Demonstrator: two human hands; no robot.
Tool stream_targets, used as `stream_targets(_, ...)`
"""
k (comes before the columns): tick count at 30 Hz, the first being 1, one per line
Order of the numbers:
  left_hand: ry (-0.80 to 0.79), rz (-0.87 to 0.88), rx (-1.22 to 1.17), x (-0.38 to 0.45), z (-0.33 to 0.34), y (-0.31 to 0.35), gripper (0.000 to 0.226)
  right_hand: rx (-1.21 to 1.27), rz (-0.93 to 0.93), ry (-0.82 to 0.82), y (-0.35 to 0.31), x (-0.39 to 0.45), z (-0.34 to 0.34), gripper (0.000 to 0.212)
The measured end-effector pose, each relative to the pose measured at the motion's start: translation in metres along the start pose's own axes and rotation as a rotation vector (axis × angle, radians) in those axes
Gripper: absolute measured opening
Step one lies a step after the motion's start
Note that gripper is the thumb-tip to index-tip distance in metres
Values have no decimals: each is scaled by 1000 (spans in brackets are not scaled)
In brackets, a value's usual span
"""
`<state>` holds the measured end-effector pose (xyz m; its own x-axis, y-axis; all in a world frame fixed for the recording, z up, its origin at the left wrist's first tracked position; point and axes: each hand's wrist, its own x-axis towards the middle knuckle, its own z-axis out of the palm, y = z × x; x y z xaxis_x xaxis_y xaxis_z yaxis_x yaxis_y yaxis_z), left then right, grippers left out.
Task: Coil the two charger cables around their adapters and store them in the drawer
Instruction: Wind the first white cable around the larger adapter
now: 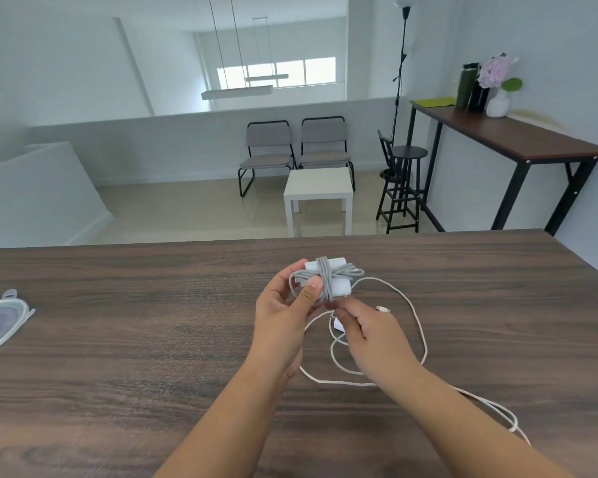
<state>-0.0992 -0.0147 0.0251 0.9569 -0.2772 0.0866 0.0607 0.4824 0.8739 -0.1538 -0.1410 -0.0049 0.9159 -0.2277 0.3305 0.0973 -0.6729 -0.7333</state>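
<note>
A white adapter (337, 286) wrapped crosswise in a grey cable (325, 276) is held above the dark wooden table (118, 339). My left hand (283, 322) grips it, thumb pressing the grey coils. My right hand (370, 336) pinches at the lower edge of the bundle, fingers closed; what exactly it pinches is hidden. A second, white cable (422, 336) lies in loose loops on the table under and right of my hands, its plug end (382, 308) visible. A small white adapter (337, 326) peeks out beneath my right hand. No drawer is in view.
A round clear-rimmed object (0, 322) lies at the table's left edge. Beyond the far edge are two grey chairs (294, 150), a white side table (318, 194), black stools (401, 188) and a high bench (504, 139) with bottles and flowers.
</note>
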Motion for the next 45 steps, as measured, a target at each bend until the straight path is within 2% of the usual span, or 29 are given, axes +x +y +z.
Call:
stream_targets(3, 57, -4, 42, 2, -3, -6, 30, -290, -87, -98, -5, -1, -6, 27)
stream_targets(9, 103, 33, 124, 4, -6, -11, 32, -529, -162, -258, -22, -3, -19, 25)
stream_targets(13, 66, 110, 406, 2, -14, -17, 39, -604, -210, -331, -30, 4, -34, 25)
stream_targets(17, 11, 203, 661, -3, -25, -22, 46, -633, -265, -322, -28, 18, -58, 27)
stream_targets(20, -58, 251, 732, -7, -28, -18, 41, -520, -358, -283, -23, 30, -72, 18)
stream_targets(25, -229, 246, 758, -14, -29, -7, 41, -90, -400, -224, -11, 39, -68, 8)
stream_targets(29, -321, 228, 705, -13, -31, 3, 42, 192, -296, -234, -3, 36, -55, 9)
stream_targets(33, -368, 129, 546, -13, -32, 7, 45, 495, -126, -250, -1, 37, -48, 31)
stream_targets(37, -385, 91, 400, -12, -24, 10, 44, 823, 103, -292, -6, 31, -41, 22)
stream_targets(39, -330, 94, 381, -10, -21, 8, 45, 847, 245, -289, -9, 28, -38, 22)
stream_targets(41, -280, 104, 411, -9, -20, 4, 44, 697, 343, -249, -10, 29, -34, 25)
stream_targets(43, -251, 115, 467, -9, -20, -2, 44, 592, 371, -191, -9, 29, -31, 28)
stream_targets(45, -241, 126, 501, -10, -20, -8, 44, 637, 414, -162, -10, 28, -27, 29)
